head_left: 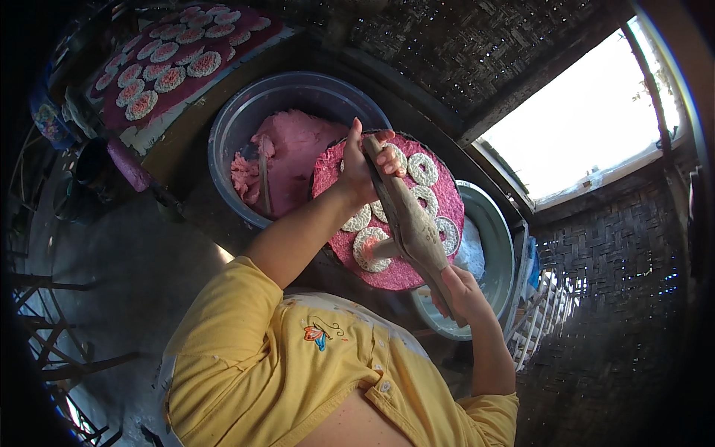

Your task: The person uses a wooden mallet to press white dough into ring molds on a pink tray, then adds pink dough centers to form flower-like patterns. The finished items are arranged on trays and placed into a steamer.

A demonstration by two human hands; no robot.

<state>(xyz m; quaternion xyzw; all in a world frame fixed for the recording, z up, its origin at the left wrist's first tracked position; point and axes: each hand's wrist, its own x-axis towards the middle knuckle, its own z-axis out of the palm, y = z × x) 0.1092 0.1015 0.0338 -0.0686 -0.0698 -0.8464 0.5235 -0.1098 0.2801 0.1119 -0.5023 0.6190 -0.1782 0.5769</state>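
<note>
The left hand (366,165) closes its fingers (387,156) around the upper end of a long wooden press (408,217), thumb on one side and fingertips curled over the other. The right hand (462,292) grips the lower end of the same press, fingers wrapped under the handle so that only their backs show. The press runs slantwise between the two hands and lies over a round pink mat (398,208). From its underside a pale spout (383,249) points down and touches a white noodle ring (369,249) on the mat.

The mat carries several more white rings (423,168), coiled flat and set close together; some are half hidden under the press. The mat rests on the rim of a grey metal basin (491,246), which lies under its right side; what is inside, beyond a whitish patch by the rim, I cannot tell.

Just left of the mat stands a large grey tub (294,93). It holds a mound of pink dough (294,149), with a wooden stick (264,175) standing in it near the left wall.

Further off at the upper left, well apart from the hands, a dark red tray (246,33) lies on a bench, covered with rows of finished white rings (171,78). A purple roller (128,165) lies below it. Woven bamboo walls (611,253) enclose the space, with a bright window (581,112) at the upper right.
</note>
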